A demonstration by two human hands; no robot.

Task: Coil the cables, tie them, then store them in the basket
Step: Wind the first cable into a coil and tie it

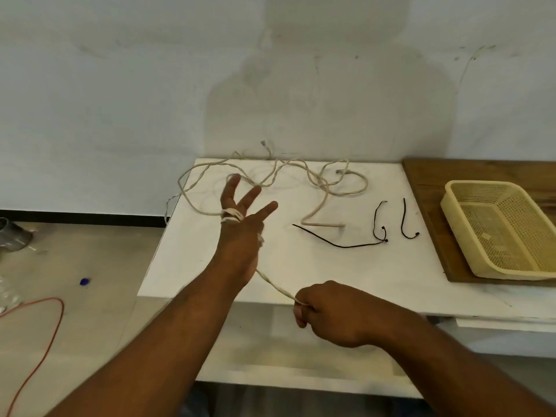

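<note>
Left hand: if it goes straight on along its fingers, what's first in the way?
Likely the loose loops of the beige twisted cable on the white table, just past the spread fingertips of the left hand; then the pale wall. Height is unclear, so it might pass over them.

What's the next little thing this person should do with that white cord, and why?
Probably swing the right hand forward and lay its pinched stretch of the white cable round the spread fingers of the left hand. Only a few turns sit on those fingers, and most of the cable lies loose across the table.
</note>
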